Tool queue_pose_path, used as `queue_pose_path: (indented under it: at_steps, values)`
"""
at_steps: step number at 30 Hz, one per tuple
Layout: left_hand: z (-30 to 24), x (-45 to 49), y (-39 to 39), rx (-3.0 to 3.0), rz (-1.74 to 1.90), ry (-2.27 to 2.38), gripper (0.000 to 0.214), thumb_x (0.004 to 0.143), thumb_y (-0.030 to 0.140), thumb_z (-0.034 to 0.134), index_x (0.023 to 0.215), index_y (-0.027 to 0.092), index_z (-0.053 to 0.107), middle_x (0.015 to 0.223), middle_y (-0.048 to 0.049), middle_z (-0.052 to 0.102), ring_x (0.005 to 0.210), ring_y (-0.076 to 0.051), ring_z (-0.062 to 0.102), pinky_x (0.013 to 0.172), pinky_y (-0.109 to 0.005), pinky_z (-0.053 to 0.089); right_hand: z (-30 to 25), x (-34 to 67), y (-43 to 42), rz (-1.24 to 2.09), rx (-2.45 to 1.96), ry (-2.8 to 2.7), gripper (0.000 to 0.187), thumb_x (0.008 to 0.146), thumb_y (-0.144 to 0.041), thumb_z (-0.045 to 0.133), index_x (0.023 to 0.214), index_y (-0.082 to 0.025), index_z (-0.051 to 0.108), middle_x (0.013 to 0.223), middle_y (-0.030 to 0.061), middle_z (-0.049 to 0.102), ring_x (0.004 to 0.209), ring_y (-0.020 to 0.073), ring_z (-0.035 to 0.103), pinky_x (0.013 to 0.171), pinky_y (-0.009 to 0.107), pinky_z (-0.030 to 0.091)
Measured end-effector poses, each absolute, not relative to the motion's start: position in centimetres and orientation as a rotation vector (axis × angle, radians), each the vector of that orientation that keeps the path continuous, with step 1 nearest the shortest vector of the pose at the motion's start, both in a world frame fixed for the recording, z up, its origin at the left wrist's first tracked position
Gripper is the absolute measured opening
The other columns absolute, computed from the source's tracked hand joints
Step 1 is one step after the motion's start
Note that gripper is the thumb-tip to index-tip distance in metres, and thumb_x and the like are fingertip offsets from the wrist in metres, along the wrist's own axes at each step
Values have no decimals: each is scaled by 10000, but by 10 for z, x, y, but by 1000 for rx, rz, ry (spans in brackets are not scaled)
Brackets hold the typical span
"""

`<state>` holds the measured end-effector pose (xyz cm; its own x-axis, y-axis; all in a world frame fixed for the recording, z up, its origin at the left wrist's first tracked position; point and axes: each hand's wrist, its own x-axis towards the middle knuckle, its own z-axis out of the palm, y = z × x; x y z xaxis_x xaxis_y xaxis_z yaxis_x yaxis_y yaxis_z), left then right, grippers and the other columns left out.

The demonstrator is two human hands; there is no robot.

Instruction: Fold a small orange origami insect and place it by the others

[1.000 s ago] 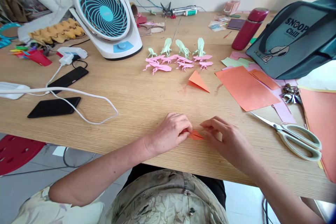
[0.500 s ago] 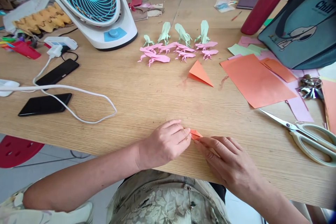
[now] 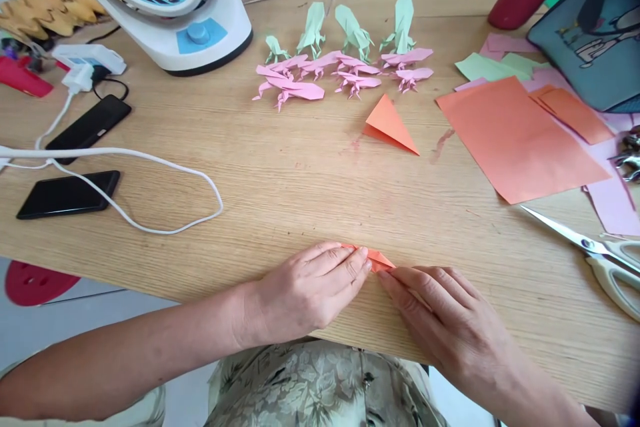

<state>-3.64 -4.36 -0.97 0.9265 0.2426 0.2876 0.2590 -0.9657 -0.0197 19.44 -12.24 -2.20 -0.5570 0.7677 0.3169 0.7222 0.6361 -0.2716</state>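
A small folded orange paper [image 3: 379, 258] lies on the wooden table [image 3: 310, 173] near its front edge. My left hand [image 3: 310, 290] presses on the paper's left end with its fingertips, fingers held together. The fingers of my right hand [image 3: 445, 320] press on its right end, lying nearly flat. Most of the paper is hidden under the two hands. Farther back lies a folded orange triangle [image 3: 390, 123].
Pink origami figures [image 3: 320, 73] and green origami figures [image 3: 350, 27] stand at the back. Orange sheets [image 3: 515, 140] and scissors [image 3: 595, 253] are at the right, a fan [image 3: 165, 0], two phones [image 3: 67, 193] and a white cable [image 3: 150, 167] at the left. A bag [image 3: 595, 33] sits far right.
The view has tilted down and closer to the table. Both hands have shifted slightly toward the front edge, still pressing on the small orange paper.
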Motion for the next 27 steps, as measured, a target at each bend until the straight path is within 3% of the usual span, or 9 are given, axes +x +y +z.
queue_pose_path:
  at_steps: [5,9,12,20,24,27]
  values:
    - [-11,-37,-46,-3051,-441,-415,319,969,101,460,1236,57,629,1266,-146,667,1129,-227,656,999,-344,556,-21,192,-120,49,-1263,-2531,346,936,-82,414,1169,-106,669,890,119,649,736,224,540,640,381,484]
    - [-7,-38,-47,-3045,-339,-392,361,988,93,386,1270,44,605,1328,-156,627,1175,-217,634,1009,-331,546,-19,191,-122,4,-1262,-2540,396,903,-39,424,1190,-160,670,909,94,655,718,212,520,639,381,460]
    - [-7,-38,-49,-2998,-266,-372,372,993,104,374,1283,51,601,1356,-141,608,1231,-217,601,1043,-330,522,-21,190,-124,-22,-1253,-2520,333,921,-50,439,1132,-141,680,925,97,648,739,208,523,670,378,437]
    - [-8,-38,-55,-2989,-198,-453,411,1005,102,322,1348,47,542,1405,-154,562,1253,-221,576,1023,-368,509,-23,190,-128,-65,-1473,-2549,377,997,-244,421,1319,-123,574,726,49,534,643,215,456,612,381,352]
    - [-7,-38,-55,-3044,-246,-506,376,996,106,383,1322,60,563,1381,-165,582,1237,-232,580,1026,-389,493,-21,197,-137,-100,-1507,-2554,404,992,-271,436,1337,-96,553,751,62,560,662,226,480,608,391,366]
    - [-10,-38,-51,-3073,-360,-471,334,986,100,430,1276,65,593,1335,-164,620,1212,-233,593,997,-389,512,-21,201,-140,-70,-1432,-2517,351,963,-163,472,1294,-101,573,855,89,617,712,221,524,650,388,400]
